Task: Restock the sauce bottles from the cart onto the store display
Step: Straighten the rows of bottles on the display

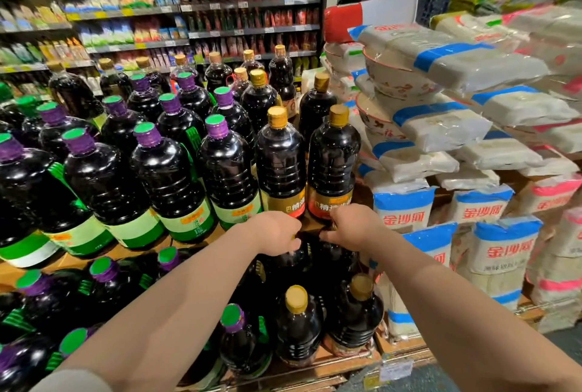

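**shelfwatch:** How far along are we?

**me:** From my feed, pretty far. The upper tier (189, 242) is packed with green-cap and gold-cap bottles. Left hand (277, 234) and right hand (352, 226) are each curled over the top of a dark bottle (333, 261) on the lower tier, just below the gold-cap bottles (333, 158). Probably gripping the caps, but they're hidden. The cart's out of view, so I can't tell what's left.

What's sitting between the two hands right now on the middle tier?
In the head view, only a narrow gap separates the left hand and right hand. Behind it shows the wooden shelf edge; below, dark bottle shoulders. Each hand grips a bottle top.
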### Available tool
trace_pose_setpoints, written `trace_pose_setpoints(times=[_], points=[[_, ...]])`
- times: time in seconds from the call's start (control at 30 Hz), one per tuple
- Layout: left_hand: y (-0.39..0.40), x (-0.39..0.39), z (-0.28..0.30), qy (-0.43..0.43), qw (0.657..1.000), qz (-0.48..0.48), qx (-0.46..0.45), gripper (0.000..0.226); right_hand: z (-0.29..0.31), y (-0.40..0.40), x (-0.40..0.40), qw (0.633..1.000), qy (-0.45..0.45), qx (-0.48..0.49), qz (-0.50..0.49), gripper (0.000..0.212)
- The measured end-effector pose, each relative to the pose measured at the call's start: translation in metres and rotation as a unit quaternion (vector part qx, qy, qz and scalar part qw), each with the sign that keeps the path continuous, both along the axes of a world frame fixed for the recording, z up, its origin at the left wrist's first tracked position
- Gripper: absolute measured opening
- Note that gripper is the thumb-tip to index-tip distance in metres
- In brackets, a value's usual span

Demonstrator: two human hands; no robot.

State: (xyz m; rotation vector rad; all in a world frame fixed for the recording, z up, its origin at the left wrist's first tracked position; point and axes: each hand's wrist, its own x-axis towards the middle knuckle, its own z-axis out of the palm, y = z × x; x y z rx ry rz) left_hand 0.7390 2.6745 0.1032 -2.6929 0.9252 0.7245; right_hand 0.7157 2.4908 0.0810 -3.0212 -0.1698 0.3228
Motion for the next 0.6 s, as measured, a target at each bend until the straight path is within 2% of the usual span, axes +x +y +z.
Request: trace_pose_setpoints(times=[0.23, 0.6], points=[[-0.004, -0.005, 0.001, 0.016, 1.0, 0.013, -0.007, 0.035, 0.003, -0.004, 0.001, 1.0, 0.015, -0.012, 0.001, 0.035], [-0.003, -0.015, -0.007, -0.019, 0.997, 0.072, -0.015, 0.044, 0.006, 0.002, -0.002, 0.999, -0.005, -0.053, 0.005, 0.034]])
